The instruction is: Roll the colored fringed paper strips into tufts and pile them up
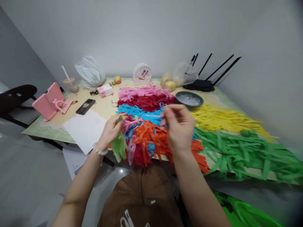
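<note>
My left hand (112, 128), with a bead bracelet (100, 149) at the wrist, is closed on a bunch of paper tassels in light green, pink, blue and red. The light green tassel (119, 147) hangs below the fingers. A thin white string (151, 116) runs from the bunch to my right hand (180, 127), which pinches it, slightly blurred. Below and between the hands lie orange paper fringes (150, 134). Behind them spread blue fringes (131, 110), dark red fringes (146, 101) and pink fringes (142, 91).
Yellow fringes (227, 118) and green fringes (248, 154) cover the table's right side. A dark bowl (189, 99), a black router (200, 85) and bagged fruit (169, 84) stand behind. On the left are white paper (86, 130), a phone (85, 106) and a pink stand (50, 101).
</note>
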Available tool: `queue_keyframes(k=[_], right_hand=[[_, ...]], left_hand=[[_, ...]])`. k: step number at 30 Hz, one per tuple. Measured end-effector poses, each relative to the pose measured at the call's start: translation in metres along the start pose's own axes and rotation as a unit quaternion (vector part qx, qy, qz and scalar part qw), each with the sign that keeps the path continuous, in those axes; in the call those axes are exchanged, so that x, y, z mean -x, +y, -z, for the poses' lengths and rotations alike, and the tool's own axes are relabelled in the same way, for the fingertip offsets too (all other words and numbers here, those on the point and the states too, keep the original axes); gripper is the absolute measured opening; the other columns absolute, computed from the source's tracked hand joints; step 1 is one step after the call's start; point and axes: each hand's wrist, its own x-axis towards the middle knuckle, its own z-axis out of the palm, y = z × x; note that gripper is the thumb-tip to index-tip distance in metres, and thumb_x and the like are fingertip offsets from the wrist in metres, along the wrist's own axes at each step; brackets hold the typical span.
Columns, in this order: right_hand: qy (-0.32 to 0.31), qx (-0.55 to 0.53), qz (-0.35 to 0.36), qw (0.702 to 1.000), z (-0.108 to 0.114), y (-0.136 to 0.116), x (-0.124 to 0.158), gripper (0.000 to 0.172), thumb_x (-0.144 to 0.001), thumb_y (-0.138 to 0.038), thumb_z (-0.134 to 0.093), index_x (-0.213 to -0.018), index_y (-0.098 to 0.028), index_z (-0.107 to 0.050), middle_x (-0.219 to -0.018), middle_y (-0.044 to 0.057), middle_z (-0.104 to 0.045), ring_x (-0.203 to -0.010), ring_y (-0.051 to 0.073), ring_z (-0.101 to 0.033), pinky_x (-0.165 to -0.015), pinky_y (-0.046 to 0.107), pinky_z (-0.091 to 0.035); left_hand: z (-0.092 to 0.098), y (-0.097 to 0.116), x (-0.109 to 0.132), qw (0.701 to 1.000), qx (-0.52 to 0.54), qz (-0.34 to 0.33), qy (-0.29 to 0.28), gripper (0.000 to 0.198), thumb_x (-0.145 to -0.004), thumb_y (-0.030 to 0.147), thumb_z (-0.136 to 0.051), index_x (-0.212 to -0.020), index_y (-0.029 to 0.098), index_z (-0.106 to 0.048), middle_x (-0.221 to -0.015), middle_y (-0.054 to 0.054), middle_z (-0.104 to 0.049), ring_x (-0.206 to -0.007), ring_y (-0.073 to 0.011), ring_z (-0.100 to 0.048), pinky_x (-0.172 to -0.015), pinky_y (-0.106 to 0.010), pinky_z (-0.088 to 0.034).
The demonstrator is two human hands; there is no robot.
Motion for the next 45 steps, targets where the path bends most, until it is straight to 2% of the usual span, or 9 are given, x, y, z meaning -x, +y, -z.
queue_keyframes(k=[4,8,13,19,23,27,36,40,45], right_hand=[[-0.164,0.128,-0.011,0.978,-0.022,0.005,0.017,0.009,-0.087,-0.027,-0.066,-0.089,-0.019,-0.071,-0.075,0.001,-0.071,-0.059,0.012,-0.063,-0.053,0.023,-0.051],[-0.210,0.166,0.050,0.962,-0.035,0.008,0.021,0.013,-0.090,-0.024,-0.062,-0.096,-0.020,-0.073,-0.090,0.003,-0.077,-0.075,0.016,-0.070,-0.068,0.026,-0.054],[-0.265,0.181,0.060,0.945,-0.029,0.006,0.016,0.011,-0.090,-0.025,-0.061,-0.089,-0.020,-0.071,-0.083,0.002,-0.075,-0.069,0.015,-0.067,-0.063,0.026,-0.051],[-0.195,0.102,-0.004,0.975,-0.025,0.012,0.019,0.013,-0.091,-0.033,-0.060,-0.090,-0.020,-0.063,-0.080,0.001,-0.069,-0.069,0.015,-0.067,-0.062,0.026,-0.054],[-0.138,0.132,0.046,0.981,-0.022,0.014,0.026,0.011,-0.090,-0.030,-0.061,-0.089,-0.021,-0.066,-0.081,0.002,-0.071,-0.070,0.015,-0.066,-0.065,0.027,-0.053],[-0.118,0.247,0.098,0.957,-0.019,0.008,0.040,0.010,-0.090,-0.025,-0.061,-0.091,-0.021,-0.070,-0.072,0.000,-0.069,-0.056,0.012,-0.057,-0.055,0.024,-0.045],[-0.155,0.319,0.076,0.932,-0.020,-0.002,0.051,0.011,-0.088,-0.024,-0.060,-0.080,-0.019,-0.065,-0.052,-0.006,-0.052,-0.044,0.009,-0.048,-0.048,0.021,-0.037],[-0.162,0.259,-0.019,0.952,-0.018,-0.002,0.048,0.012,-0.089,-0.032,-0.062,-0.089,-0.020,-0.061,-0.055,-0.005,-0.058,-0.045,0.010,-0.051,-0.049,0.022,-0.039],[-0.209,0.029,-0.219,0.952,-0.014,0.006,0.035,0.052,-0.078,-0.046,-0.073,-0.118,-0.019,-0.054,-0.059,-0.006,-0.065,-0.042,0.011,-0.054,-0.042,0.022,-0.047]], left_hand=[[0.003,0.019,0.003,0.998,0.066,-0.012,-0.014,0.033,-0.097,0.039,-0.047,-0.090,0.017,-0.071,-0.095,-0.007,-0.073,-0.092,-0.0214,-0.065,-0.087,-0.031,-0.048],[0.002,0.036,0.010,0.996,0.074,-0.025,-0.034,0.036,-0.096,0.038,-0.049,-0.068,0.016,-0.057,-0.069,-0.002,-0.061,-0.067,-0.0146,-0.053,-0.064,-0.025,-0.042],[0.009,0.036,0.012,0.978,0.155,0.015,-0.139,0.037,-0.092,0.041,-0.053,-0.065,0.016,-0.049,-0.061,0.003,-0.045,-0.057,-0.0099,-0.039,-0.053,-0.022,-0.034],[0.012,0.037,0.019,0.910,0.340,0.134,-0.194,0.043,-0.085,0.055,-0.063,-0.074,0.014,-0.061,-0.068,0.000,-0.056,-0.057,-0.0094,-0.050,-0.054,-0.021,-0.040],[0.005,0.039,0.022,0.899,0.383,0.195,-0.087,0.035,-0.080,0.048,-0.072,-0.080,0.013,-0.070,-0.066,0.000,-0.061,-0.053,-0.0082,-0.051,-0.052,-0.020,-0.041],[-0.003,0.039,0.024,0.934,0.326,0.144,0.037,0.030,-0.081,0.037,-0.073,-0.102,0.016,-0.076,-0.092,-0.006,-0.074,-0.082,-0.0162,-0.066,-0.075,-0.025,-0.050],[-0.011,0.044,0.032,0.986,0.148,0.026,0.077,0.023,-0.092,0.028,-0.059,-0.107,0.018,-0.074,-0.107,-0.006,-0.076,-0.098,-0.0209,-0.068,-0.091,-0.031,-0.050],[-0.015,0.043,0.035,0.993,0.007,-0.068,0.097,0.019,-0.094,0.020,-0.054,-0.105,0.020,-0.069,-0.101,-0.006,-0.073,-0.094,-0.0194,-0.066,-0.086,-0.031,-0.050],[-0.015,0.043,0.036,0.988,-0.101,-0.110,0.038,0.015,-0.087,0.009,-0.051,-0.095,0.019,-0.058,-0.092,-0.006,-0.066,-0.087,-0.0199,-0.062,-0.078,-0.030,-0.047]])
